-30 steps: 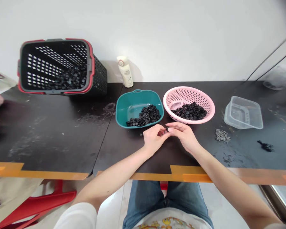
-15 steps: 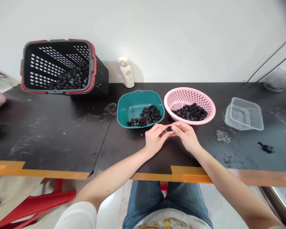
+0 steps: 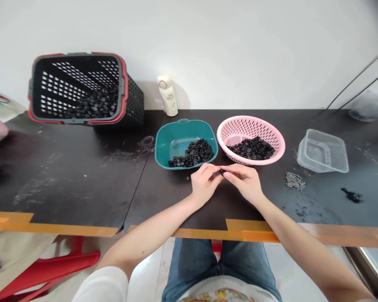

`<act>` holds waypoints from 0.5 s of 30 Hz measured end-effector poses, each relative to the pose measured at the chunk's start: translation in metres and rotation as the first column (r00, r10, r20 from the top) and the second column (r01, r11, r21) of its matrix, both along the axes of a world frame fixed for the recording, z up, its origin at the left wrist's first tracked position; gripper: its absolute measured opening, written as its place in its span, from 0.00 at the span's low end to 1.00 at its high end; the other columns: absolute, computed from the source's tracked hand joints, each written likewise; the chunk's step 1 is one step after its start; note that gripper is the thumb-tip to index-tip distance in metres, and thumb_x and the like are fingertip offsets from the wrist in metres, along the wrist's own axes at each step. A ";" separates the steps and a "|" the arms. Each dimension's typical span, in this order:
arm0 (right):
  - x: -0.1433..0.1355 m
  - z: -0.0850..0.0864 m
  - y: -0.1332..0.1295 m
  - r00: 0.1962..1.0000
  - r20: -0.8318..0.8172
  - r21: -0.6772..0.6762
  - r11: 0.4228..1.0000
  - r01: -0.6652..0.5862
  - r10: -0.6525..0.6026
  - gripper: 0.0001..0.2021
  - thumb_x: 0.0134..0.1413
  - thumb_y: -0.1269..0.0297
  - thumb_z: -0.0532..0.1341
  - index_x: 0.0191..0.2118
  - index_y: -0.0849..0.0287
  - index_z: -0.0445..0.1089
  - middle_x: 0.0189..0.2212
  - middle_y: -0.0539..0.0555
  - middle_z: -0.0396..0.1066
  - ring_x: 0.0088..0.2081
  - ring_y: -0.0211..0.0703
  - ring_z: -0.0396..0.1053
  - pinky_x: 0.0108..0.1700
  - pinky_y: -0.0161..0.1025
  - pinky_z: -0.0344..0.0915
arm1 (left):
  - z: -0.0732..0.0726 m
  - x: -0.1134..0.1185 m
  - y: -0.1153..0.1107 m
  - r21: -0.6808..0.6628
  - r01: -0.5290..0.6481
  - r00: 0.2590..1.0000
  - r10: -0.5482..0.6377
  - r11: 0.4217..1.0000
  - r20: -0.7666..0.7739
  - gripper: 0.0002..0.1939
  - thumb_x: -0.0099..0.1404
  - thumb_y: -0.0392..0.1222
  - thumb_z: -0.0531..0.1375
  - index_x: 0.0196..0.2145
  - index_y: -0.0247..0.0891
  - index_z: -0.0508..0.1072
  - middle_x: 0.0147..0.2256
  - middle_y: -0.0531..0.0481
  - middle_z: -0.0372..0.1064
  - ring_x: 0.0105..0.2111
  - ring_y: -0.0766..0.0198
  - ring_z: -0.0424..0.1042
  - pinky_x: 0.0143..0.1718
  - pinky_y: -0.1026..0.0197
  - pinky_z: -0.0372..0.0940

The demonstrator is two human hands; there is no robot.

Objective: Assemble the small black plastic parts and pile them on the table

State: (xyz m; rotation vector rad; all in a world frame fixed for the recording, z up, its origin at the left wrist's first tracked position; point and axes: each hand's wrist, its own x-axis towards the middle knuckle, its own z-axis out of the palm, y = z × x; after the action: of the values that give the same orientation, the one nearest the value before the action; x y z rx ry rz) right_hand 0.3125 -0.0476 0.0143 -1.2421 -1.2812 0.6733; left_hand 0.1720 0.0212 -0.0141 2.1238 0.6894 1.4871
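Note:
My left hand and my right hand meet fingertip to fingertip above the table's front half. Pinched between both is a small black part, mostly covered by fingers, so its exact shape is hidden. Just beyond my left hand stands a teal basin with a heap of small black ring-like parts in it. A pink plastic colander behind my right hand holds more black ring-like parts.
A dark basket with red handles holds black parts at the back left. Beside it stands a white bottle. To the right are a clear plastic tub, a pile of thin grey pieces and a black cluster. Orange tape lines the front edge.
My right hand's fingers have shifted slightly left and rolled over the black part, which shows less now. The left hand stays nearly in place.

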 end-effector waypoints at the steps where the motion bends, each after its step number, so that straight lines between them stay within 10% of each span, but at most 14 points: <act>1: 0.000 0.000 0.000 1.000 0.013 0.008 1.000 0.026 -0.026 0.09 0.52 0.61 0.66 0.40 0.52 0.77 0.37 0.53 0.77 0.35 0.45 0.75 0.36 0.41 0.74 | 0.000 0.000 0.000 -0.003 -0.002 1.000 0.002 1.000 0.002 0.08 0.61 0.43 0.63 0.36 0.37 0.75 0.31 0.51 0.71 0.24 0.71 0.66 0.28 0.66 0.66; 15: -0.003 0.001 -0.004 0.942 0.256 0.260 0.954 0.149 -0.217 0.09 0.48 0.66 0.68 0.38 0.51 0.77 0.35 0.54 0.76 0.35 0.47 0.74 0.39 0.45 0.74 | -0.001 0.000 0.002 0.034 -0.012 1.000 0.011 0.999 0.028 0.08 0.61 0.40 0.63 0.38 0.36 0.74 0.30 0.51 0.69 0.27 0.69 0.67 0.30 0.65 0.65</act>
State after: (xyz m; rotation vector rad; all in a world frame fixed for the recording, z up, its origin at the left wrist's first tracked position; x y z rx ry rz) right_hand 0.3095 -0.0519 0.0150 -1.2692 -1.4102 0.2019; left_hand 0.1720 0.0229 -0.0151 2.1236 0.6712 1.5420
